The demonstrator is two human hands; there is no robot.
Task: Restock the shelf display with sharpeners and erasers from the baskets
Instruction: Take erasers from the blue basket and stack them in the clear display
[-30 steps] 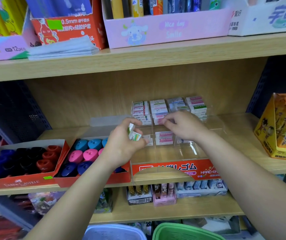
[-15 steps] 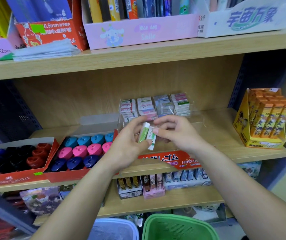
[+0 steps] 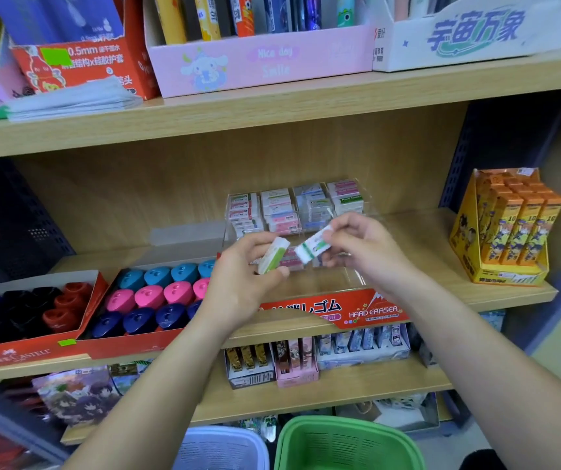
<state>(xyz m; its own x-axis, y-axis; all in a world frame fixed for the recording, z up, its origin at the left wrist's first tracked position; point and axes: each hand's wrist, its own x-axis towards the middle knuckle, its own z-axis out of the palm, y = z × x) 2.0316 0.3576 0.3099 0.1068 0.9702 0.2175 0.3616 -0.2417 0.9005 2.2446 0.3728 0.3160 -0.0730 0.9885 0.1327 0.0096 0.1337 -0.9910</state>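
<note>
The fingers of my left hand (image 3: 238, 286) are curled round a green-sleeved eraser (image 3: 271, 257). Just right of them, the fingers of my right hand (image 3: 367, 245) pinch a second eraser (image 3: 309, 249) by its end. The clear eraser tray (image 3: 350, 281) lies just below and beyond both. I'd lower each eraser flat into a front compartment, label up, before letting go.

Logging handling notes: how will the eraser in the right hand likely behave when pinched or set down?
Probably stiff: the eraser juts straight from the right hand's pinch without sagging. Likely light, since a pinch at one end carries it. Its flat-sided block shape should rest without rolling.
</note>
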